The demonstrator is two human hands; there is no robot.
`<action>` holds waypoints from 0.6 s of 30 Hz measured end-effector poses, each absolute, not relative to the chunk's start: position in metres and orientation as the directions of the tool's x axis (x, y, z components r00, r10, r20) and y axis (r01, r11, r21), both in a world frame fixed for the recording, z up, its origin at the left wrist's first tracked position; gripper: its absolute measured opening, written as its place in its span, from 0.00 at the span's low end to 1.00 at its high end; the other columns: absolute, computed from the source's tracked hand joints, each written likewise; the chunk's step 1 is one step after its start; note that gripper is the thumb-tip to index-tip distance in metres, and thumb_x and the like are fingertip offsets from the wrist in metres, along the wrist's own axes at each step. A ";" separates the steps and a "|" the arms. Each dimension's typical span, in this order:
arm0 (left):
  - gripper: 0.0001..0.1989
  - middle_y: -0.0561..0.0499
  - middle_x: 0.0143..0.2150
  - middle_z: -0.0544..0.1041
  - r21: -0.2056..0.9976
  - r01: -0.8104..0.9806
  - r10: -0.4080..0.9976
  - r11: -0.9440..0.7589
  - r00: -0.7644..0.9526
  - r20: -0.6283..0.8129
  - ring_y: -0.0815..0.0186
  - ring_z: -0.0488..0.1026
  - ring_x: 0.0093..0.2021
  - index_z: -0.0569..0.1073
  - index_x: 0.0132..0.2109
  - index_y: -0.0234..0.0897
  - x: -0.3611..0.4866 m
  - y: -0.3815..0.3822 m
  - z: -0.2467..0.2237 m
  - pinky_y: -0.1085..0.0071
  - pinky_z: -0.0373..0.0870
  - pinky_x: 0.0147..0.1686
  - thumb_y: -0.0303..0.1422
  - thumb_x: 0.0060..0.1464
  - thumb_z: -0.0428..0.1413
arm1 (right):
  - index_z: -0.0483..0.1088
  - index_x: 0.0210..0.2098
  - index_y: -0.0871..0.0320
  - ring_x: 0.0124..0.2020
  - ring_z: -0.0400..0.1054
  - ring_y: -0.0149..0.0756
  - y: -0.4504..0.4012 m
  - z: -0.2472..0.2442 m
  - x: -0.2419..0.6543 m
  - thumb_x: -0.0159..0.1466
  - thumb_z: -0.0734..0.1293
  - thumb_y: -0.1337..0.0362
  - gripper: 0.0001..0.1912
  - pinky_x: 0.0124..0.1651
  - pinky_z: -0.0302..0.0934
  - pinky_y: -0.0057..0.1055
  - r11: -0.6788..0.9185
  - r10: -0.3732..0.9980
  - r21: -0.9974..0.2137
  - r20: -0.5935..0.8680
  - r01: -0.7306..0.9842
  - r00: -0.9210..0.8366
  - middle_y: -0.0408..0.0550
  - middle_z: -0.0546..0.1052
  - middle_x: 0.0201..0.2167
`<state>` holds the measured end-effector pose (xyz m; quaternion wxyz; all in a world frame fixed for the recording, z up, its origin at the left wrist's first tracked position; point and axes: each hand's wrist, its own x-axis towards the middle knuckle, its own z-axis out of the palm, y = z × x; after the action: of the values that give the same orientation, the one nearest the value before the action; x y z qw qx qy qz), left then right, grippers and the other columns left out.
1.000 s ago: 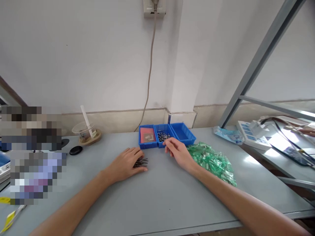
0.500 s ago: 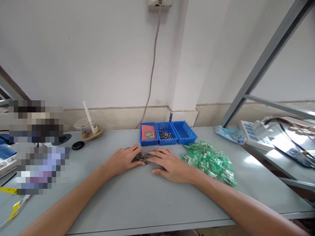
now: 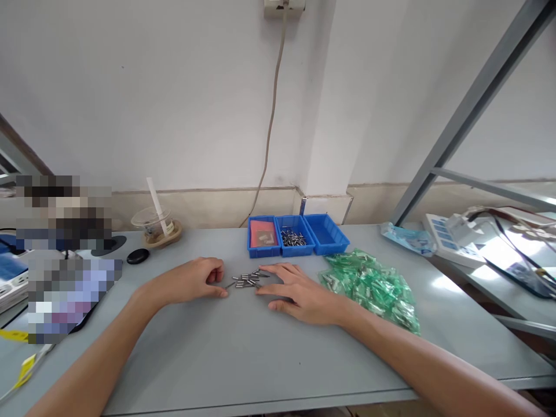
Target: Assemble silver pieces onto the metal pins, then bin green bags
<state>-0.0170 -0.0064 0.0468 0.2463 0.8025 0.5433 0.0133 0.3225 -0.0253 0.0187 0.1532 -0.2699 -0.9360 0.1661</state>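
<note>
Several short, thin dark metal pieces (image 3: 247,280), like screwdriver bits, lie in a small loose pile on the grey table between my hands. Just left of them is my left hand (image 3: 193,281), with curled fingers and its thumb stretched out apart from them. One piece lies close by that thumb tip; I see nothing held. My right hand (image 3: 299,292) rests at the pile's right side, fingers spread and its fingertips touching the nearest pieces. Behind the pile stand three joined blue bins: the left bin (image 3: 264,252) holds a reddish packet, the middle bin (image 3: 297,251) similar metal pieces.
The right blue bin (image 3: 325,231) shows a bare floor. A heap of green plastic bags (image 3: 373,289) lies beside my right forearm. At the left are a plastic cup (image 3: 152,223) with a straw and a black oval object (image 3: 138,256). A power strip (image 3: 452,237) sits far right.
My left hand has pulled back leftward from the metal pieces, which now lie uncovered and slightly spread. My right hand stays nearly in place.
</note>
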 end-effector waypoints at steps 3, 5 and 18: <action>0.16 0.50 0.39 0.79 0.441 0.852 0.865 -0.284 0.425 -0.265 0.61 0.75 0.35 0.77 0.40 0.42 -0.024 -0.004 0.048 0.69 0.62 0.31 0.50 0.60 0.58 | 0.69 0.67 0.42 0.73 0.51 0.49 -0.025 0.019 0.322 0.76 0.61 0.51 0.22 0.73 0.51 0.53 0.794 0.561 -0.395 0.179 0.463 -0.808 0.49 0.59 0.74; 0.14 0.49 0.40 0.79 0.435 0.851 0.865 -0.294 0.431 -0.258 0.61 0.75 0.36 0.78 0.40 0.42 -0.027 -0.005 0.050 0.69 0.63 0.33 0.47 0.61 0.57 | 0.68 0.68 0.42 0.73 0.52 0.49 -0.025 0.019 0.322 0.76 0.61 0.51 0.22 0.72 0.51 0.53 0.788 0.566 -0.402 0.176 0.467 -0.805 0.49 0.60 0.73; 0.15 0.50 0.52 0.73 0.470 0.735 0.832 -0.488 0.555 -0.004 0.61 0.74 0.41 0.72 0.49 0.44 0.018 -0.025 0.039 0.67 0.69 0.39 0.49 0.66 0.55 | 0.73 0.64 0.45 0.69 0.59 0.46 -0.021 0.018 0.323 0.76 0.63 0.58 0.18 0.71 0.55 0.49 0.791 0.573 -0.407 0.234 0.456 -0.785 0.48 0.66 0.69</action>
<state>0.0178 -0.0248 0.0387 0.2146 0.8552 0.4582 0.1126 0.3227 -0.0208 0.0177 0.1756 -0.2768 -0.9299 0.1667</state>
